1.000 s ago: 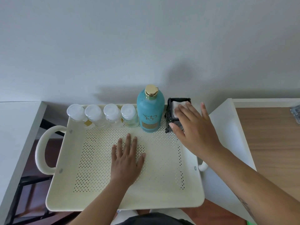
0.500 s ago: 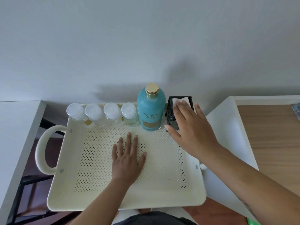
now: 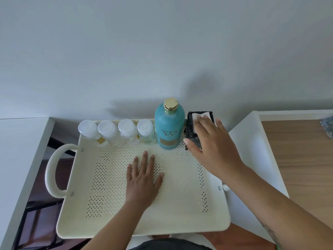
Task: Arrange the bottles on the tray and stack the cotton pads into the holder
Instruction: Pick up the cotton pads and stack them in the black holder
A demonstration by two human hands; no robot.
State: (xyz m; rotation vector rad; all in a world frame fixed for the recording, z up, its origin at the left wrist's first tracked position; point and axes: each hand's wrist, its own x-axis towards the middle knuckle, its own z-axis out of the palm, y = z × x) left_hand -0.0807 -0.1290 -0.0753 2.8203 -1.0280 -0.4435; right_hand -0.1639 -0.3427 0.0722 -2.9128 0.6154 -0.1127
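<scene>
Flat left hand (image 3: 142,181); right hand (image 3: 212,143) covers holder (image 3: 191,127).

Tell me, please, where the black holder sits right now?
The black holder stands at the tray's far right corner, right of the blue bottle, with the right hand resting on its cotton pads.

One head-worn wide-angle view was given, aimed forward and steeply down from close above the tray (image 3: 180,219), with the wall (image 3: 162,51) filling the upper half.

Four small bottles (image 3: 117,131) left of tall bottle (image 3: 169,126), holder (image 3: 191,129) right, along tray (image 3: 180,222) back
</scene>
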